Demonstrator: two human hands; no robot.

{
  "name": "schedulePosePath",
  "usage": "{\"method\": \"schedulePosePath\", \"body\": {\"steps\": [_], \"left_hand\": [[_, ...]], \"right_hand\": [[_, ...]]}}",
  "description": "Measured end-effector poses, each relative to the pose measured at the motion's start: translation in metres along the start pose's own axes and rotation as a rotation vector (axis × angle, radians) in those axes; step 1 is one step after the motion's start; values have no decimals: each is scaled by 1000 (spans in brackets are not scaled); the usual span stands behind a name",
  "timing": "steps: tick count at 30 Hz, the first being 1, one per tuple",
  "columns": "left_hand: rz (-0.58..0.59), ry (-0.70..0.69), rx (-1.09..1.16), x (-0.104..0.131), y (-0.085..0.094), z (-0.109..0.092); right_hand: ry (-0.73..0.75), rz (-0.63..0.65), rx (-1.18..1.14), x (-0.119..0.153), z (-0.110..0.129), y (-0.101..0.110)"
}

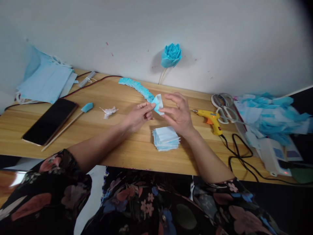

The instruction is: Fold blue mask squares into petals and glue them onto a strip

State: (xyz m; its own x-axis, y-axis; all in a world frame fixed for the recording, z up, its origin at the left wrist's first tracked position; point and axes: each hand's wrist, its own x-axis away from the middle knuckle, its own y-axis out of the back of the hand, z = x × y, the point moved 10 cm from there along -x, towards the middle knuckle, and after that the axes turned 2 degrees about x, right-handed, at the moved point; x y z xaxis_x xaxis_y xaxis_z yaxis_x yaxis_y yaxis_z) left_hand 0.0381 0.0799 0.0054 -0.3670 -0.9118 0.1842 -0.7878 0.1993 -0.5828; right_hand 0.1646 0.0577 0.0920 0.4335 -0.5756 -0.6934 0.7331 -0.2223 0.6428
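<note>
A small blue-and-white piece of mask fabric (157,103), partly folded, is held above the table's middle. My left hand (140,116) pinches its left side between thumb and fingers. At its right edge, the thumb and index finger of my right hand (179,112) close on the lower corner, while the other fingers stay raised and bent. Behind my hands a curved row of folded blue fabric pieces (135,86) lies on the table, overlapping one another. Just below my hands is a stack of cut fabric squares (166,138).
A blue fabric rose (171,55) on a stick leans against the wall. To the right are a yellow glue gun (209,118), scissors (227,115), a fabric pile (271,114) and a black cord (241,156). Leftward lie a phone (50,122), a blue-tipped stick (66,126) and masks (46,78).
</note>
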Motion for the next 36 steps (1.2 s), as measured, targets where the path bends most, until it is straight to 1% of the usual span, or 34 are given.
{"method": "schedulePosePath", "body": {"steps": [3,7,9,13,17,22,25,29,36], "left_hand": [[-9,-5,-10,0,0,-1],[7,-34,-28,-2,0,-2],[8,-65,-37,-2,1,-3],[-41,-141,-89,-3,7,-9],[-63,-211,-151,-2,8,-16],[-86,-215,-182,-1,8,-18],[-80,-211,-187,-1,7,-17],[-67,-219,-193,-1,6,-16],[-60,-225,-219,-2,8,-14]], "right_hand": [[36,-44,-17,0,3,1],[15,-38,-7,1,-2,0],[-2,-27,-1,2,-3,-1],[-35,-3,-1,3,-4,-4],[-45,-33,-32,4,-2,-3],[-154,-50,-63,5,-7,-3],[-199,-77,-67,6,-10,-1],[-217,-101,-93,7,-11,1],[-252,-91,-106,7,-13,-1]]}}
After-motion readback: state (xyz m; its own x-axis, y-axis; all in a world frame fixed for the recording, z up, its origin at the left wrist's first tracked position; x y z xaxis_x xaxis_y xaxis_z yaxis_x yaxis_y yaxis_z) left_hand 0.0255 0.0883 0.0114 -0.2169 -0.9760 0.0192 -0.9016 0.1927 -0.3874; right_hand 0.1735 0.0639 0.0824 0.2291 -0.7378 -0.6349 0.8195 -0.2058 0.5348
